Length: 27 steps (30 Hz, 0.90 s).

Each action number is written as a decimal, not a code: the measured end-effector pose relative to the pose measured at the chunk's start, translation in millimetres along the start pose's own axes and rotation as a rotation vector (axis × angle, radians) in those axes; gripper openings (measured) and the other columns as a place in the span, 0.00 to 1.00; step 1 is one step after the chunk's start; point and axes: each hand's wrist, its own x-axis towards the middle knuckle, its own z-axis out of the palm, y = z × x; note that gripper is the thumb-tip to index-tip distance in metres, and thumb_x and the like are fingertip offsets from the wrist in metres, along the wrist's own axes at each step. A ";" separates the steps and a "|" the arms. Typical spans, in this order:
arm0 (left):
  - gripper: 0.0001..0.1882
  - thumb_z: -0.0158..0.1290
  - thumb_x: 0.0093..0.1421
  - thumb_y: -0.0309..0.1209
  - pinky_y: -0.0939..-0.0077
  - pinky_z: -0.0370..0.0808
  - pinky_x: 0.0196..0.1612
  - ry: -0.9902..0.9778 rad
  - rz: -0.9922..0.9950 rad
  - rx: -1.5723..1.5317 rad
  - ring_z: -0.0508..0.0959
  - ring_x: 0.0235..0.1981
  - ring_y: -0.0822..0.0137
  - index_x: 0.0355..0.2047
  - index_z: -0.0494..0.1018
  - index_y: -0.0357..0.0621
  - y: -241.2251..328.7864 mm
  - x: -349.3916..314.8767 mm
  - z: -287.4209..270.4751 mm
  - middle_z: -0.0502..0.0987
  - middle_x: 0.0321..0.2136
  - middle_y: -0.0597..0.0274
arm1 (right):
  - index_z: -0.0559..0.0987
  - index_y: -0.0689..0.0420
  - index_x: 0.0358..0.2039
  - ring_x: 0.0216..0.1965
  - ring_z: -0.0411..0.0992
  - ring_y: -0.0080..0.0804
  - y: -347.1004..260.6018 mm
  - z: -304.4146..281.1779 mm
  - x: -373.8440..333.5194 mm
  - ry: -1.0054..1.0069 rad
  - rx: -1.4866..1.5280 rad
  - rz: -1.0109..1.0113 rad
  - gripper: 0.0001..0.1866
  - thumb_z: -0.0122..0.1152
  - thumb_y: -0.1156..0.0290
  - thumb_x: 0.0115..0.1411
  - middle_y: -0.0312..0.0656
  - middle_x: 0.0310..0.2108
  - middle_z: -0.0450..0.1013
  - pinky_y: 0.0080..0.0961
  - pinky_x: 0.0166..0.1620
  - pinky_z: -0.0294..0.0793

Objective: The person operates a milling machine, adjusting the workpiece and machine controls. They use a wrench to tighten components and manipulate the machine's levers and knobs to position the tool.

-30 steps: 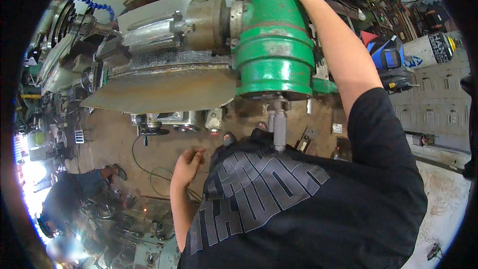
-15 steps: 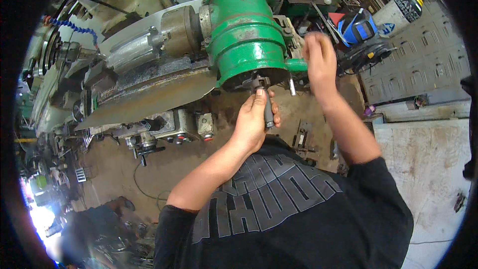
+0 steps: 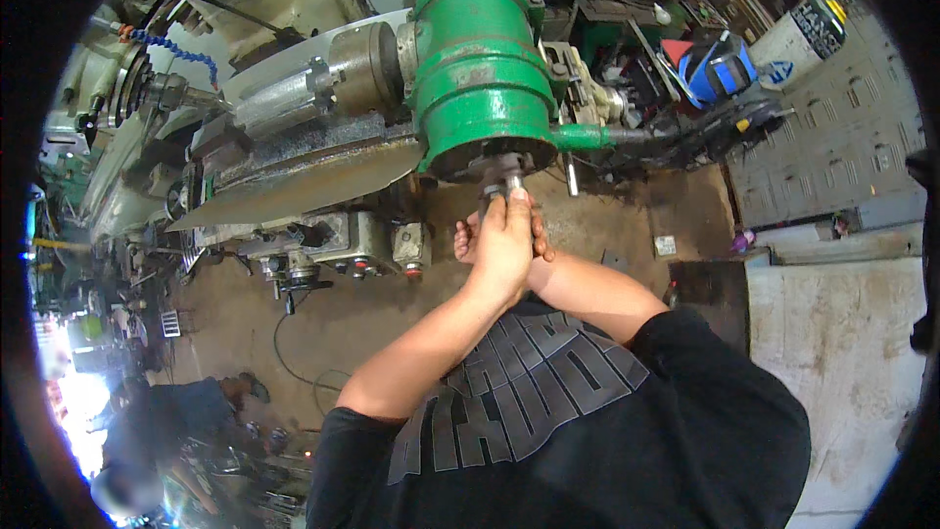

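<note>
A large green cylindrical housing [image 3: 485, 69] is mounted on the machine, its dark open end facing me. My left hand [image 3: 506, 240] is closed round a grey-handled tool with a metal head [image 3: 516, 180], which reaches up into that opening. The tool's handle is mostly covered by my hands. My right hand [image 3: 464, 238] crosses beneath the left one. Its curled fingers show on the left side, while the palm and whatever lies in it are hidden.
Left of the housing are a steel chuck [image 3: 364, 67], a bent metal sheet [image 3: 304, 191] and machine controls [image 3: 357, 243]. A green pipe [image 3: 585, 137] leads right, above a short metal rod [image 3: 572, 176]. Another person [image 3: 162, 421] is at lower left; grey lockers [image 3: 842, 108] stand right.
My right hand has come down from beside the green pipe to beneath my left hand. My left hand still grips the tool below the opening. The view has shifted slightly.
</note>
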 end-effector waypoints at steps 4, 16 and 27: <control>0.17 0.42 0.74 0.42 0.73 0.73 0.21 0.053 -0.014 0.144 0.68 0.18 0.72 0.41 0.64 0.38 -15.9 10.6 10.0 0.67 0.22 0.64 | 0.75 0.51 0.27 0.22 0.64 0.26 -6.7 -8.0 -14.2 -0.020 -0.111 0.106 0.12 0.51 0.59 0.64 0.32 0.19 0.65 0.25 0.24 0.61; 0.20 0.40 0.74 0.46 0.69 0.76 0.30 0.057 -0.060 0.565 0.74 0.24 0.67 0.39 0.65 0.38 -28.3 25.9 -90.0 0.70 0.23 0.61 | 0.84 0.58 0.38 0.29 0.72 0.27 -147.2 -68.6 -151.9 0.262 -1.472 -0.174 0.16 0.51 0.63 0.62 0.38 0.30 0.77 0.28 0.32 0.72; 0.19 0.39 0.75 0.44 0.70 0.76 0.33 -0.207 -0.055 0.322 0.74 0.26 0.67 0.41 0.63 0.37 -34.8 28.7 -0.7 0.71 0.25 0.61 | 0.78 0.62 0.39 0.35 0.75 0.32 -191.3 -9.4 -199.7 0.533 -1.289 -1.306 0.10 0.53 0.69 0.68 0.46 0.34 0.77 0.28 0.43 0.72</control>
